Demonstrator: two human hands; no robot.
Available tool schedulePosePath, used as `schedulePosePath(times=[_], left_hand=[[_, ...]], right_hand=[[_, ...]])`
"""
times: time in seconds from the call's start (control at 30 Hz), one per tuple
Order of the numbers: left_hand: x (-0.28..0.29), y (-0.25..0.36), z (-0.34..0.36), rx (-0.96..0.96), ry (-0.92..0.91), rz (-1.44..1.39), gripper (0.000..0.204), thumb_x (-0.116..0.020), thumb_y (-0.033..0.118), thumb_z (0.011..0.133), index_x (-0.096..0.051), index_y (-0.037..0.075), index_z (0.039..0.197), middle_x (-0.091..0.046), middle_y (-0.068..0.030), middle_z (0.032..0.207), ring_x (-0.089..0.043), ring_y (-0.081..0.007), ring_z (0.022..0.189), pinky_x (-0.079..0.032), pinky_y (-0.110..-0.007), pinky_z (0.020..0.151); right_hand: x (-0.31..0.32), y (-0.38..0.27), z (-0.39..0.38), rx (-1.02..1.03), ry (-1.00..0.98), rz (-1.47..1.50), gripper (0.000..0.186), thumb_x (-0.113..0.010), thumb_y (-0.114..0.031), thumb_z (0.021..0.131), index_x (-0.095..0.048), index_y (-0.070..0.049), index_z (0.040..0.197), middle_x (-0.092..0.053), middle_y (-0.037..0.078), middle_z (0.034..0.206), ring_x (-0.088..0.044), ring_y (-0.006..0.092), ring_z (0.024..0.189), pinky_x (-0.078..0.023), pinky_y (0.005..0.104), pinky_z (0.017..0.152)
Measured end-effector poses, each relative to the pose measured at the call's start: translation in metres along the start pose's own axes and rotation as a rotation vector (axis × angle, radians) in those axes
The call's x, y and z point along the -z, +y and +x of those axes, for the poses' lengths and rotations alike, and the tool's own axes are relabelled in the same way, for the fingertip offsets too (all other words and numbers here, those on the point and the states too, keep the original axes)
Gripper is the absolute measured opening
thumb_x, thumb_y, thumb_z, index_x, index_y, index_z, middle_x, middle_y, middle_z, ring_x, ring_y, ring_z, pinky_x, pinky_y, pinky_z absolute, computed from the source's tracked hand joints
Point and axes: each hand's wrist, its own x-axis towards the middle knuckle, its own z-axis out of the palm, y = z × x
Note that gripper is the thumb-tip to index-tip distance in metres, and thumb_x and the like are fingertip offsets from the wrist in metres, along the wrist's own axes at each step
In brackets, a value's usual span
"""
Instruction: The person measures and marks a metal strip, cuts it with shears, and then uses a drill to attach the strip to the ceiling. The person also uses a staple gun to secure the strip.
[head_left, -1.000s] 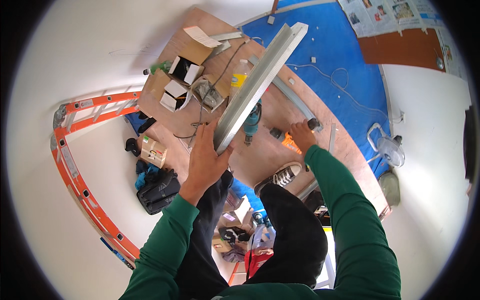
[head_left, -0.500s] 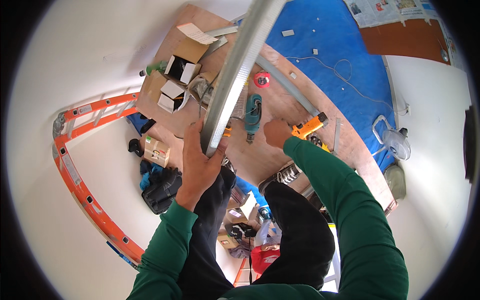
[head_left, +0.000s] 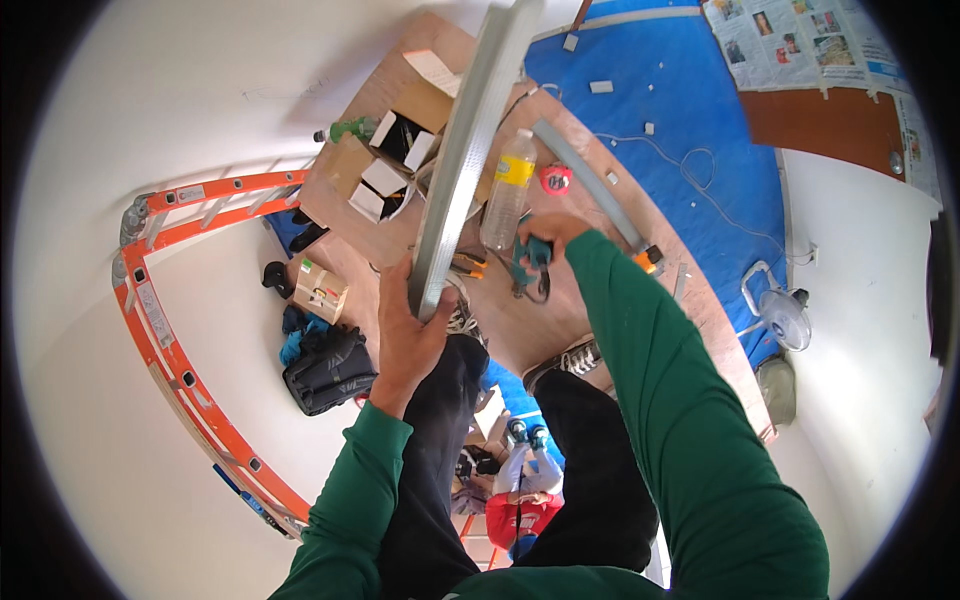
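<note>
My left hand (head_left: 408,322) is closed around the lower end of a long galvanized metal channel (head_left: 462,160), which rises tilted toward the top of the view. Low over the plywood board (head_left: 610,240), my right hand (head_left: 552,232) has its fingers wrapped around a teal power drill (head_left: 533,258), partly covered by the hand. Beside the drill stands a clear plastic bottle (head_left: 508,190) with a yellow label. A red tape measure (head_left: 556,180) and orange-handled pliers (head_left: 468,265) lie near it. My right sleeve hides most of an orange tool (head_left: 650,258).
Opened cardboard boxes (head_left: 425,105) and a green bottle (head_left: 352,130) occupy the board's far left. Another metal channel (head_left: 590,185) lies along its right. An orange ladder (head_left: 190,380) stands left, a fan (head_left: 783,318) right. Below, between my legs, is a person in red (head_left: 522,515).
My right hand has moved left from beside the orange tool and taken hold of the teal drill, which has turned. The channel stays in my left hand; the plastic bottle has come into sight.
</note>
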Motion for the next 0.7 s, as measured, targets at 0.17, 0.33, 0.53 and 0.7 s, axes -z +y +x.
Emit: schedulePosePath(times=[0.17,0.33,0.53,0.7], left_hand=[[0.058,0.001,-0.027,0.115,0.096,-0.024,0.059,-0.081,0.02,0.106,-0.054,-0.004,0.152,-0.061,-0.0186,0.129,-0.062,-0.0329,0.12,-0.05,-0.046,0.108],[0.15,0.012,-0.082,0.204,0.162,-0.014,0.059,-0.077,0.015,0.106,-0.052,-0.005,0.155,-0.062,-0.02,0.136,-0.062,-0.033,0.128,-0.048,-0.045,0.114],[0.254,0.046,-0.16,0.26,0.187,0.073,0.059,-0.076,0.017,0.107,-0.051,-0.005,0.155,-0.062,-0.0216,0.139,-0.062,-0.0369,0.131,-0.047,-0.045,0.117],[0.336,0.089,-0.204,0.184,0.272,0.075,0.054,-0.073,0.017,0.107,-0.054,-0.004,0.153,-0.064,-0.022,0.135,-0.064,-0.0392,0.129,-0.049,-0.046,0.115]], right_hand=[[-0.014,0.097,-0.059,0.142,0.189,0.119,0.017,-0.074,-0.016,0.095,-0.066,-0.003,0.102,-0.068,0.013,0.085,-0.072,0.0282,0.07,-0.065,0.0515,0.063],[-0.077,0.172,-0.174,0.423,0.302,0.146,0.02,-0.077,-0.013,0.096,-0.067,0.0,0.107,-0.067,0.01,0.084,-0.066,0.0225,0.055,-0.057,0.0408,0.049],[-0.166,0.207,-0.369,0.583,0.271,0.294,0.036,-0.078,-0.01,0.099,-0.061,-0.001,0.129,-0.067,0.008,0.1,-0.066,0.0182,0.062,-0.058,0.037,0.054],[-0.229,0.197,-0.563,0.856,0.165,0.254,0.043,-0.077,-0.008,0.099,-0.057,-0.001,0.137,-0.067,0.009,0.109,-0.067,0.0169,0.07,-0.059,0.034,0.063]])
